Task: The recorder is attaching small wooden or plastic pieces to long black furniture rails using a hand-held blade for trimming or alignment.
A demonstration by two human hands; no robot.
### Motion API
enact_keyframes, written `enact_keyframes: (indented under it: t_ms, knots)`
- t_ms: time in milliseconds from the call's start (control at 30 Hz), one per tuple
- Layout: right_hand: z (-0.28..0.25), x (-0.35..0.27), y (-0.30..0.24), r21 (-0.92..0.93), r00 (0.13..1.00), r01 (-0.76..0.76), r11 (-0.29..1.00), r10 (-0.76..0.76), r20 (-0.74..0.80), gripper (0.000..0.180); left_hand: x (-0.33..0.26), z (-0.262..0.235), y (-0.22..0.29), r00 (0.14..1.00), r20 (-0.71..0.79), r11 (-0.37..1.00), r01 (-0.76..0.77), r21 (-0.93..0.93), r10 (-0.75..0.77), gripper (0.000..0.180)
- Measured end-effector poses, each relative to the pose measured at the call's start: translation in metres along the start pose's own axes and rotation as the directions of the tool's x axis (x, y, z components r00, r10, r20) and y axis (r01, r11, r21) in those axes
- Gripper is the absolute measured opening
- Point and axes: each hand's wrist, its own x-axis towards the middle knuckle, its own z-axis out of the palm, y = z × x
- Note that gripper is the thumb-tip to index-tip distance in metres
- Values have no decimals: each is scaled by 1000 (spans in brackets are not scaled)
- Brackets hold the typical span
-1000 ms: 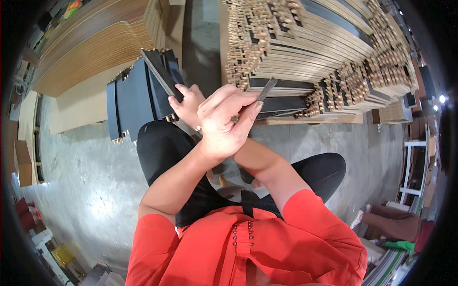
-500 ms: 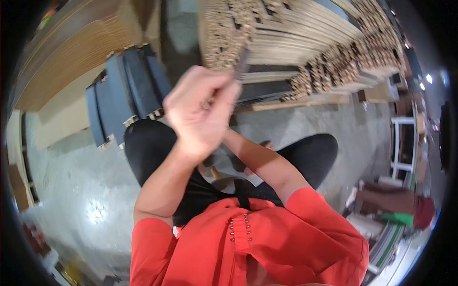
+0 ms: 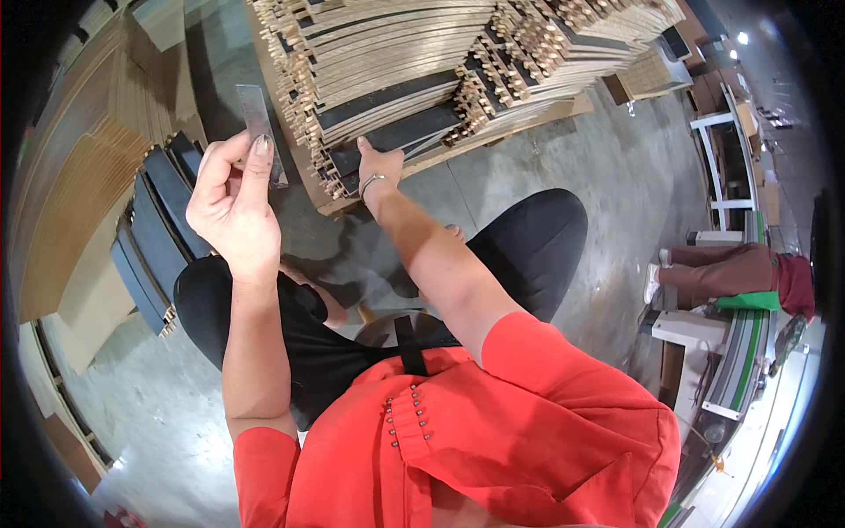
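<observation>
Nearest, the left hand (image 3: 231,211) pinches a thin grey metal strip (image 3: 260,132) by its lower end between thumb and fingers, left of the big stack. The strip stands nearly upright, long axis running near to far, free end pointing away. Held so lightly by one end, it could slip or twist loose. Farther right, the right hand (image 3: 378,167) rests fingers flat on a dark panel (image 3: 400,136) low in the stack of profiled wooden slats (image 3: 422,62); tugging there could shift the pieces above.

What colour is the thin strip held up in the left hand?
Grey, metallic-looking strip, pinched by the left hand; the head view shows it.
</observation>
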Motion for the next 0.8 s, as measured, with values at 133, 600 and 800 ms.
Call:
enact_keyframes:
  t_ms: [133,600,800]
  knots:
    - [-7,29,22,-5,997,51,999,-51,-55,70,-6,16,-20,991,107,996,-77,-50,82,8]
    - [-72,29,51,392,917,-167,905,-3,399,26,-24,21,-49,972,234,992,-14,123,-15,5]
    - [-185,-26,5,401,652,-537,742,64,755,22,-42,51,-69,908,415,947,-178,267,53,7]
